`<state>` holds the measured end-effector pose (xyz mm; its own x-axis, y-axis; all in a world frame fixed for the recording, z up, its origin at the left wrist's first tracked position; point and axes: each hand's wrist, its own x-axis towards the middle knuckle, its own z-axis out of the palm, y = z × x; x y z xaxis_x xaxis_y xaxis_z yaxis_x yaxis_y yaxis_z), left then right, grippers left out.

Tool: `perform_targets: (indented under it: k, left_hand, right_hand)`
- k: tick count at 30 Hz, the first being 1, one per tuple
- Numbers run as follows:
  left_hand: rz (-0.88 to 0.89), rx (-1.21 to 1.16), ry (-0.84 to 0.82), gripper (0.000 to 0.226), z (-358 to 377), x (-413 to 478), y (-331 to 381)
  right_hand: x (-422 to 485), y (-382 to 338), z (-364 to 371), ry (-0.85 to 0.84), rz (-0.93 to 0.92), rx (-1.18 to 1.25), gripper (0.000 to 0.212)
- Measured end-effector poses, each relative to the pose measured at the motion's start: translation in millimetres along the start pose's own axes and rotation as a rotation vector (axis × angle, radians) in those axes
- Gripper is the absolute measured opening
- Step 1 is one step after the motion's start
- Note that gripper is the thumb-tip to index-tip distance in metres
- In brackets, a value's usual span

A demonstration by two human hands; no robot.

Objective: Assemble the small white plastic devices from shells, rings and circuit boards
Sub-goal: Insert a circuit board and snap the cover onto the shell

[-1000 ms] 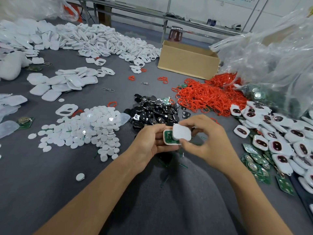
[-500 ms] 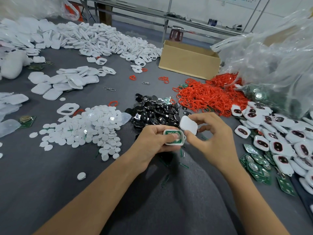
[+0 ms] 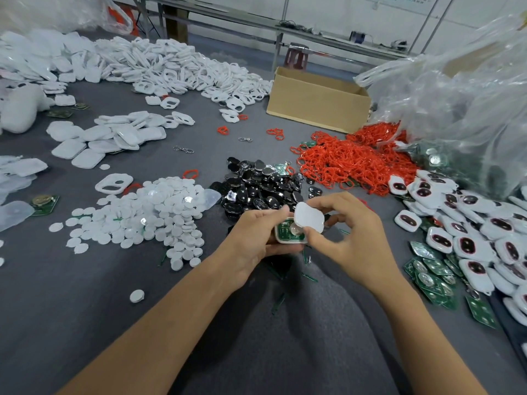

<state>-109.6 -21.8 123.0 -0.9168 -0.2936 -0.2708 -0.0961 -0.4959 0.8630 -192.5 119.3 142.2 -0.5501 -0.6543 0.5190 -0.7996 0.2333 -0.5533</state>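
The right hand (image 3: 350, 240) pinches a white cover (image 3: 309, 217) between its thumb at the lower edge and curled fingers at the top and far side. The cover is a smooth, glossy, rounded rectangle, blank on the face that shows. Its long axis runs from about 10 o'clock to 4 o'clock, and it tilts with the upper left corner raised.

Just under it, the left hand (image 3: 253, 240) grips the lower shell (image 3: 281, 239), thumb along the top and fingers curled beneath. This white tray lies face up with its long axis running 9 to 3 o'clock. It carries a green circuit board (image 3: 285, 230) with 1 round silver battery (image 3: 296, 230). Whether the cover's low edge already touches the tray cannot be told.

Both parts are held above the grey table (image 3: 85, 295), near the middle of the view. From the hands, loose white discs (image 3: 148, 215) lie at 9 o'clock, black pieces (image 3: 256, 183) at 12, red rings (image 3: 350, 163) at 1, and a cardboard box (image 3: 316, 104) beyond them. Finished white devices (image 3: 470, 235) lie at 3 and spare green boards (image 3: 433, 276) at 4.
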Motion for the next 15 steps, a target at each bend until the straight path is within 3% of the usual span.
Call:
perform_targets:
  k: [5,15]
  left_hand:
    - [-0.057,-0.041,0.008,0.050,0.9,-1.2,2.8]
    - [-0.041,-0.019,0.015,0.032,0.7,-2.2,1.1]
  right_hand:
    - [-1.6,-2.4,5.1,-0.096,-0.037,-0.002,0.035]
    - [-2.8,-2.7,7.4,-0.184,-0.026,-0.013,0.038]
